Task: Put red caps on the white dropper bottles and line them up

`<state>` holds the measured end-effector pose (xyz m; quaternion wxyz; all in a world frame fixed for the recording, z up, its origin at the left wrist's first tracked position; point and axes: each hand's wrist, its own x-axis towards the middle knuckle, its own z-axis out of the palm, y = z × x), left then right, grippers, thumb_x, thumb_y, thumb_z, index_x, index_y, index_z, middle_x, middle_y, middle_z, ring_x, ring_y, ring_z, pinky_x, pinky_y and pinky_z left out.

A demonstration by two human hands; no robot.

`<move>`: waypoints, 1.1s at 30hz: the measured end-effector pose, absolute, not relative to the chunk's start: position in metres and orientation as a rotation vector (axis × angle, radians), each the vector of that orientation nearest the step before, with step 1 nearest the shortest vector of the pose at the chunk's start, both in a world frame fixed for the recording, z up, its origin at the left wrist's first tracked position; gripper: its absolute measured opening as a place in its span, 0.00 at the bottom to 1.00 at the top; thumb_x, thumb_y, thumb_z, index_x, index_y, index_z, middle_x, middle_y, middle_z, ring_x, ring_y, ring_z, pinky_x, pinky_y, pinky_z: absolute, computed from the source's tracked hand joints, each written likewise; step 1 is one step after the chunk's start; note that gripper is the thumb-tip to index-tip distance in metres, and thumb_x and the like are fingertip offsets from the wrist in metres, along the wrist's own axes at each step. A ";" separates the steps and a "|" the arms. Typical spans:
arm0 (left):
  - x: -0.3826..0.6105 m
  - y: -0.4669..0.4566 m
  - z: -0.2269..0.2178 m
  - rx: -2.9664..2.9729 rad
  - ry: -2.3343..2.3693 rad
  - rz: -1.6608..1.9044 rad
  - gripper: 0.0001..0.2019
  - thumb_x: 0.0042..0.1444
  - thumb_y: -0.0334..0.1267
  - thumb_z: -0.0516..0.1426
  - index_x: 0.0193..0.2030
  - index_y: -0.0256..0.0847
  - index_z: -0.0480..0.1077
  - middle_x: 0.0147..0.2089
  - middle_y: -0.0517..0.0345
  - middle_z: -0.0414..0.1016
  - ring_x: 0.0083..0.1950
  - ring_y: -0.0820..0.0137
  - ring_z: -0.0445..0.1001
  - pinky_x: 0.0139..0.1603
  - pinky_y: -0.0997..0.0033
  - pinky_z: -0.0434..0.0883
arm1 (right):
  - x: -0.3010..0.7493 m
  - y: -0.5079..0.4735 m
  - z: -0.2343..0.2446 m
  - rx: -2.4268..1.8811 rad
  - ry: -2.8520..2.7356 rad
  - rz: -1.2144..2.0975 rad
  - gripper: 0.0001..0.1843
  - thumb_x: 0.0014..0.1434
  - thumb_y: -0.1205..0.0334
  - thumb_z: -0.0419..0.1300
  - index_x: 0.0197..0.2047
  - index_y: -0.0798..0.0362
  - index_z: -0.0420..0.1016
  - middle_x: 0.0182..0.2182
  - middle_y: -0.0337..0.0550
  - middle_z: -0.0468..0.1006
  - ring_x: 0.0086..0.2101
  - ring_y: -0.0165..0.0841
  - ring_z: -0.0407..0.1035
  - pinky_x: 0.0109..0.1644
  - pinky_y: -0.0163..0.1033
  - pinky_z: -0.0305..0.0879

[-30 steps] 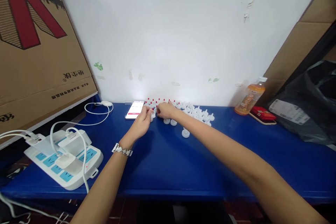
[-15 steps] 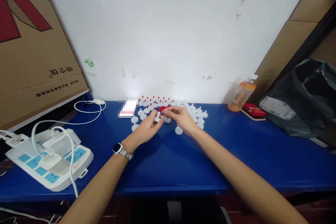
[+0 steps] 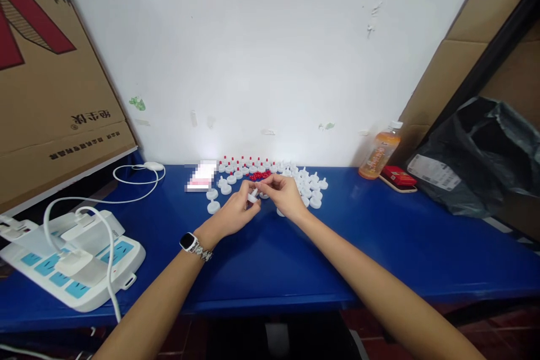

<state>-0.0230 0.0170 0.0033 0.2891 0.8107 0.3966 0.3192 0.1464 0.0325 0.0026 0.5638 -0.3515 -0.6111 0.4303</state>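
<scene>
Dead centre of the frame, your left hand (image 3: 232,215) grips a white nozzle cap (image 3: 252,197); your right hand (image 3: 287,196) pinches at its tip, anything between those fingers hidden!

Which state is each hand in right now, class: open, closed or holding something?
Left hand: closed, holding a white cap.
Right hand: closed, pinched near the cap's tip; whether it holds anything cannot be told.

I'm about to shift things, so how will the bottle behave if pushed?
The bottle may tip, being tall and narrow. It's probably fairly heavy, as orange liquid seems to fill most of it. Once down, its round body could roll.
</scene>
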 end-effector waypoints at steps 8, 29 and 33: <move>-0.020 0.015 0.003 2.101 1.007 0.960 0.26 0.65 0.43 0.51 0.67 0.41 0.49 0.56 0.44 0.73 0.44 0.64 0.78 0.43 0.65 0.73 | 0.134 0.016 0.004 -0.879 -1.471 0.849 0.14 0.58 0.49 0.63 0.34 0.53 0.78 0.31 0.41 0.78 0.28 0.30 0.68 0.32 0.36 0.63; -0.017 0.012 0.009 2.159 1.035 0.973 0.31 0.62 0.36 0.52 0.69 0.40 0.45 0.48 0.48 0.75 0.39 0.65 0.78 0.44 0.64 0.74 | 0.128 0.022 0.004 -0.778 -1.367 1.059 0.14 0.52 0.50 0.66 0.30 0.51 0.70 0.28 0.39 0.76 0.29 0.32 0.70 0.36 0.37 0.68; -0.015 0.011 0.012 2.160 1.041 0.968 0.32 0.62 0.37 0.52 0.70 0.41 0.43 0.50 0.48 0.75 0.36 0.68 0.76 0.42 0.66 0.73 | 0.132 0.024 0.007 -0.778 -1.347 1.128 0.13 0.51 0.51 0.66 0.31 0.51 0.70 0.30 0.40 0.77 0.30 0.32 0.71 0.35 0.37 0.68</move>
